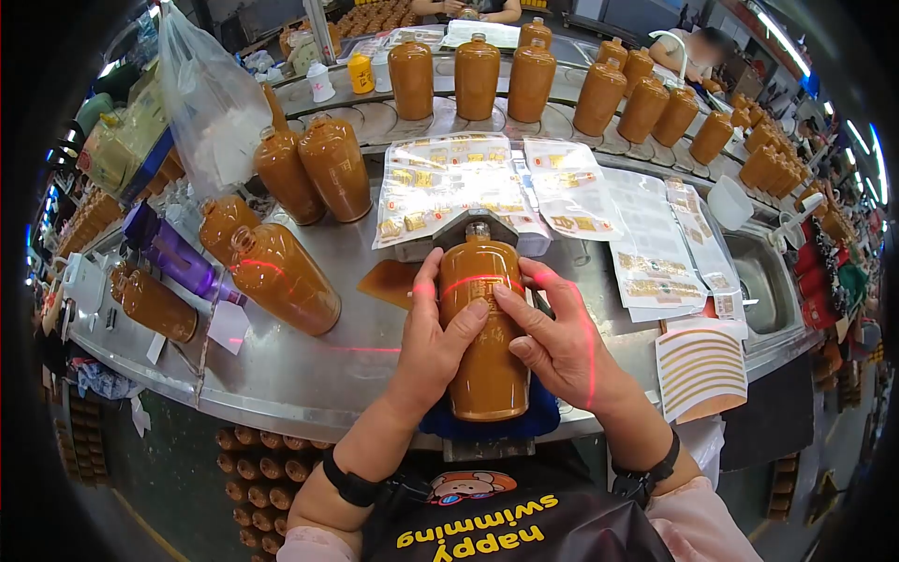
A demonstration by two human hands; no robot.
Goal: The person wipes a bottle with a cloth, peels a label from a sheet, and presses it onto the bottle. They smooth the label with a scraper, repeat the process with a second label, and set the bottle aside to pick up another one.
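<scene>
Bottle held between two hands at the bench's front edge

The left hand wraps the left side of the bottle and the right hand the right side, both grips about as wide as its body. The left thumb and the right fingers press on its front, near the printed label. Its neck points toward the far edge, close to a metal block, and a blue cloth shows around its base. A red light line crosses the bottle and both hands.

Label sheets lie between the bottle and the bench's far edge. Toward the left end are more brown bottles and a purple flask; a sink is set into the right end of the bench
</scene>
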